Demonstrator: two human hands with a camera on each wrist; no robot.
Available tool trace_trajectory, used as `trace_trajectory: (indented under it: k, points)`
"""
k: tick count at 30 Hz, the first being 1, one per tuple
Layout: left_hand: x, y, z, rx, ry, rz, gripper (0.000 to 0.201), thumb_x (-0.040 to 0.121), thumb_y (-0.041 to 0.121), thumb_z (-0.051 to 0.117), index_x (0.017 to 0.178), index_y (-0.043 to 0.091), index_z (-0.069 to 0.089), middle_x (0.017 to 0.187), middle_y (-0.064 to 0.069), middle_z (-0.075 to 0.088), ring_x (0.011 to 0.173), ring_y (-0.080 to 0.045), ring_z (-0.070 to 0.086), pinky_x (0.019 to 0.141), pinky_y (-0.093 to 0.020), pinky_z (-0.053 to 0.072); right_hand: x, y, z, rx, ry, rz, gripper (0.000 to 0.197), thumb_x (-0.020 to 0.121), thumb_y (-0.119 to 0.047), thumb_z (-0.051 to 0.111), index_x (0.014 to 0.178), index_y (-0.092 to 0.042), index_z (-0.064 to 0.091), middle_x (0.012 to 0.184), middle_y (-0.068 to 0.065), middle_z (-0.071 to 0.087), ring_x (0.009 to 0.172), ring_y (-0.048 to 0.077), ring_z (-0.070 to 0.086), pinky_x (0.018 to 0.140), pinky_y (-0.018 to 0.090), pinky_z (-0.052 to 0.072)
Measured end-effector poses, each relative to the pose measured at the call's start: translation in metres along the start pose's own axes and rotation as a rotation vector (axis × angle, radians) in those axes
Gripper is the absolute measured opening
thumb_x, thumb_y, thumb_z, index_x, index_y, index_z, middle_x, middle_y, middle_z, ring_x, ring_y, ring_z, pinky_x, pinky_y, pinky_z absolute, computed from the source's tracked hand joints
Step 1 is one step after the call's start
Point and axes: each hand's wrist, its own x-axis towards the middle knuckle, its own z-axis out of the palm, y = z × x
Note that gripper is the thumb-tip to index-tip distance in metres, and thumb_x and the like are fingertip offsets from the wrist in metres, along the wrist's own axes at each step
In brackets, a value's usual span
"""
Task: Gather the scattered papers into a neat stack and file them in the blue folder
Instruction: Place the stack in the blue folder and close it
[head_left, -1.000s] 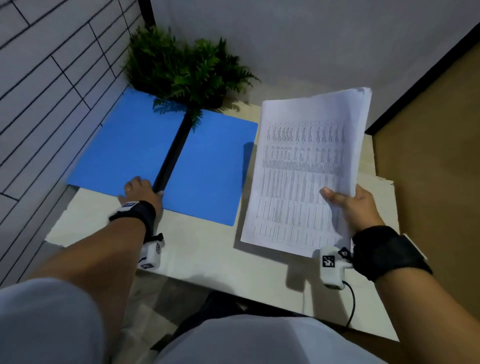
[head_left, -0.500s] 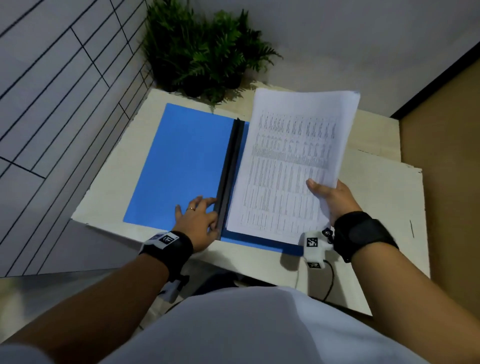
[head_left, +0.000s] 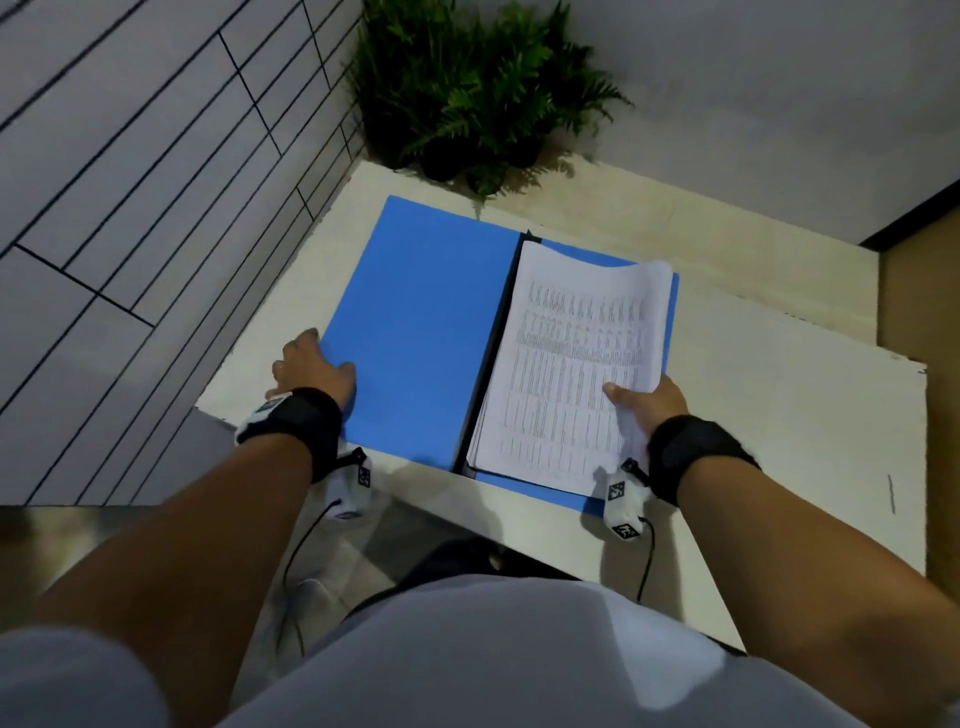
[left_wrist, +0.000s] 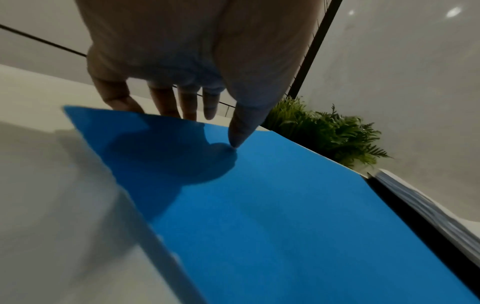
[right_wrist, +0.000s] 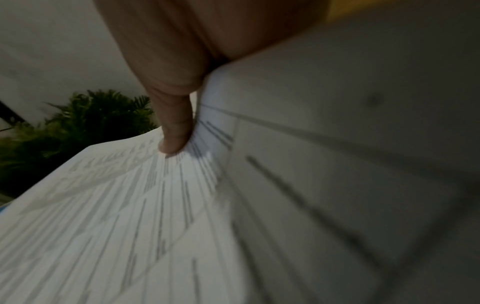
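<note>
The blue folder (head_left: 421, 332) lies open on the cream table (head_left: 779, 395), its black spine (head_left: 491, 353) running up the middle. A stack of printed papers (head_left: 571, 364) rests on the folder's right flap, its far edge still curved upward. My right hand (head_left: 641, 397) grips the stack at its right edge, thumb (right_wrist: 176, 139) on top of the papers (right_wrist: 116, 205) and the fingers hidden below. My left hand (head_left: 319, 361) pinches the left flap (left_wrist: 259, 205) at its outer edge; the thumb (left_wrist: 237, 131) presses on top while the fingers pass behind the edge.
A potted fern (head_left: 467, 98) stands at the table's far left corner, just beyond the folder. A grey tiled wall (head_left: 130, 182) borders the table on the left. The table's near edge runs just below the folder, with my lap under it.
My right hand has lowered the paper stack from the air onto the folder's right flap. My left hand has slid from the spine to the left flap's outer edge.
</note>
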Motion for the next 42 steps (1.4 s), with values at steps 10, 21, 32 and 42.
trace_trajectory:
  k: [10, 21, 32, 42]
  points:
    - [-0.057, 0.068, -0.084, -0.295, -0.103, 0.367, 0.019, 0.082, 0.014, 0.068, 0.098, 0.011, 0.057, 0.087, -0.002, 0.059, 0.069, -0.021, 0.053, 0.063, -0.03, 0.043, -0.012, -0.006, 0.01, -0.109, 0.146, 0.008, 0.08, 0.08, -0.041, 0.073, 0.14, -0.007, 0.034, 0.133, 0.01, 0.053, 0.117, 0.031, 0.056, 0.101, 0.042, 0.047]
    - [-0.09, 0.127, -0.006, -0.239, -0.751, 0.499, 0.026, 0.093, 0.03, 0.061, 0.117, 0.026, 0.067, 0.133, 0.006, 0.06, 0.123, -0.016, 0.056, 0.094, -0.021, 0.041, -0.032, -0.002, -0.024, 0.108, -0.128, 0.07, 0.098, 0.076, -0.074, 0.055, 0.15, -0.015, 0.03, 0.154, -0.002, 0.037, 0.139, 0.019, 0.038, 0.117, 0.039, 0.027]
    - [-0.076, 0.118, 0.064, -0.317, -0.66, 0.354, 0.032, 0.087, 0.016, 0.068, 0.118, 0.008, 0.065, 0.132, -0.008, 0.059, 0.127, -0.019, 0.051, 0.097, -0.019, 0.035, -0.037, -0.012, -0.03, -0.065, -0.144, 0.068, 0.065, 0.099, -0.049, 0.039, 0.147, -0.005, 0.037, 0.143, 0.012, 0.047, 0.134, 0.026, 0.044, 0.118, 0.045, 0.028]
    - [0.01, 0.041, -0.013, -0.264, -0.14, 0.056, 0.011, 0.078, 0.016, 0.065, 0.068, 0.021, 0.063, 0.099, -0.008, 0.073, 0.1, -0.033, 0.065, 0.094, -0.038, 0.052, -0.045, -0.042, 0.112, -0.466, -0.522, -0.125, 0.015, 0.099, -0.016, 0.045, 0.1, -0.016, 0.059, 0.109, 0.005, 0.053, 0.104, 0.024, 0.052, 0.088, 0.03, 0.04]
